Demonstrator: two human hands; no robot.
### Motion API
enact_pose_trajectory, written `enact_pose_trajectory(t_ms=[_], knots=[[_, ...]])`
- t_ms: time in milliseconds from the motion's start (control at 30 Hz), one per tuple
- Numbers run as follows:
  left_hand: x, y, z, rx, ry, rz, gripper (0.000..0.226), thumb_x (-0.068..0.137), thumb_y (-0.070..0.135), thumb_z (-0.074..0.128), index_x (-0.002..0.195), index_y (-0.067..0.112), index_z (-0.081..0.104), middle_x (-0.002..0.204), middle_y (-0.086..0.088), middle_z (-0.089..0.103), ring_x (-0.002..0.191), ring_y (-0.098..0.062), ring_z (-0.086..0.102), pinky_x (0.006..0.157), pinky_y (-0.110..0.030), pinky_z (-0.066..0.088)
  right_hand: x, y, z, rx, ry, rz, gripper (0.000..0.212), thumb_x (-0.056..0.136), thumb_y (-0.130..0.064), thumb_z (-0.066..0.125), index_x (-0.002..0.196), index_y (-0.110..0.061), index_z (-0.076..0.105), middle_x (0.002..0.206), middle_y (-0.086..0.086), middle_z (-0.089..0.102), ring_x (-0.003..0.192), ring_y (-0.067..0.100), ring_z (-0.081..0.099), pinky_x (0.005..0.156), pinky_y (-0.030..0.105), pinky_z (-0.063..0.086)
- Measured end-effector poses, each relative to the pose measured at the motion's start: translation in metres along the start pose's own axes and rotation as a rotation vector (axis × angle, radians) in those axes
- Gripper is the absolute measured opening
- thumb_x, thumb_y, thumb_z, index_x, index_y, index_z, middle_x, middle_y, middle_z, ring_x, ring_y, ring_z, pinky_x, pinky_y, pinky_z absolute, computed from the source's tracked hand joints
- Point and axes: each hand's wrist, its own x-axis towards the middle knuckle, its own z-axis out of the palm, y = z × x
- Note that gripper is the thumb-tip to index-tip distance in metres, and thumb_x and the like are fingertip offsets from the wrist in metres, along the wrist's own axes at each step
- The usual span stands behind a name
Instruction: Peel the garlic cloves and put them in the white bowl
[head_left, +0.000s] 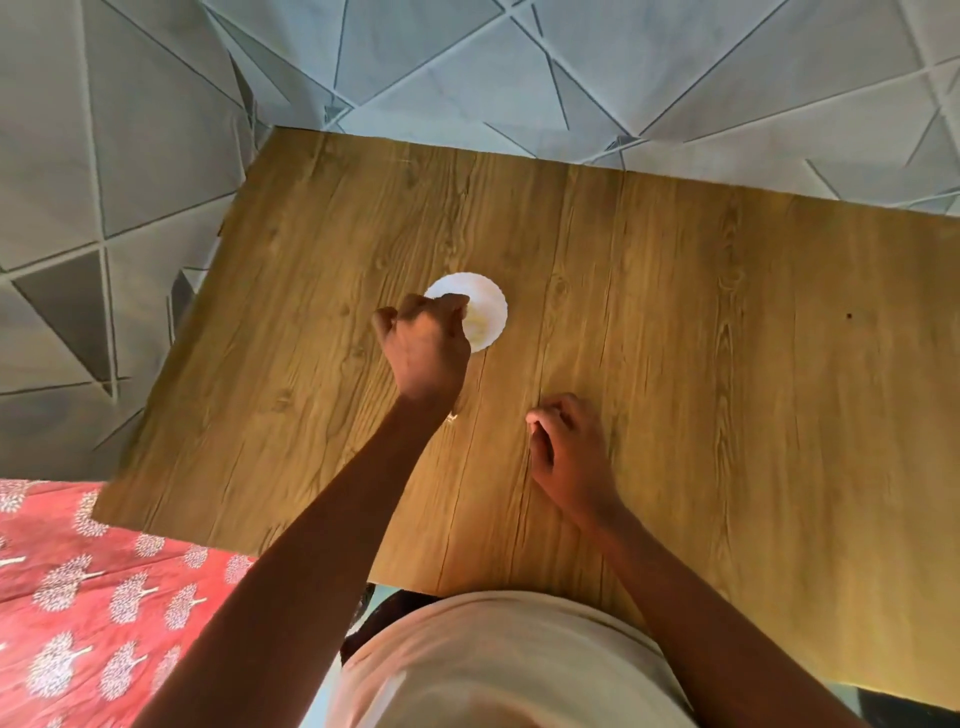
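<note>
a person leans over a wooden table (675, 364), the left hand (426, 343) reaching across the near rim of the white bowl (485, 306) while the right hand (566, 447) sits low on the bare wood, well apart from the bowl. the left fingers are curled in and bunched over the bowl's left side; whether they pinch a clove or hold nothing cannot be told, since the fingertips are turned away from the camera. the right hand is also curled, thumb against the forefinger, with something pale at the tips – possibly a clove or a scrap of skin, but too small and blurred to name.

by the look of it, the step in hand is the drop-off – a peeled clove going into the bowl, or one just released there. a yellowish patch inside the bowl, beside the left knuckles, may be garlic already delivered. the next move would likely call for the left hand to lift clear of the rim without tipping the light bowl, then for both hands to meet over whatever the right one holds.

no pile of unpeeled cloves is visible anywhere on the table. the left hand hides part of the bowl's interior, and a small glint beneath the left wrist cannot be identified.
</note>
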Motion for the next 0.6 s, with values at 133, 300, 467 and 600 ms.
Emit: enact_pose_trajectory(t_ms=[133,300,467,600], knots=[[-0.002,-0.003,-0.003,-0.067,0.013,-0.096,0.016,0.079,0.023,0.075,0.092,0.031,0.077,0.091,0.017,0.076,0.095,-0.012,0.065,0.093,-0.045,0.032,0.0,-0.002,-0.001,-0.007,0.008,-0.001,0.018,0.092,-0.012,0.066,0.11,-0.011,0.07,0.112,0.009,0.061,0.104,0.023,0.057,0.085,0.037,0.053],[-0.014,-0.008,-0.02,-0.358,0.095,-0.155,0.019,0.084,0.005,0.073,0.098,0.018,0.075,0.094,0.011,0.077,0.09,-0.016,0.069,0.079,-0.031,0.053,0.0,-0.003,0.0,-0.004,0.024,-0.005,0.019,0.089,-0.009,0.068,0.108,-0.009,0.071,0.109,0.009,0.061,0.102,0.024,0.057,0.085,0.038,0.053],[-0.071,-0.04,-0.03,-0.438,-0.023,-0.278,0.03,0.089,-0.009,0.064,0.11,0.012,0.07,0.099,0.003,0.073,0.088,-0.017,0.069,0.076,-0.043,0.059,0.007,-0.017,0.005,0.082,0.032,0.053,0.02,0.089,-0.006,0.07,0.108,-0.011,0.071,0.101,0.003,0.059,0.096,0.017,0.055,0.084,0.037,0.05],[-0.088,-0.064,-0.03,-0.377,-0.276,-0.17,0.045,0.085,-0.007,0.071,0.124,0.015,0.071,0.114,0.0,0.069,0.098,-0.022,0.065,0.08,-0.03,0.053,0.021,-0.042,0.016,0.246,-0.055,0.044,0.02,0.092,-0.007,0.067,0.111,-0.013,0.07,0.104,-0.001,0.061,0.098,0.016,0.06,0.087,0.039,0.055]])
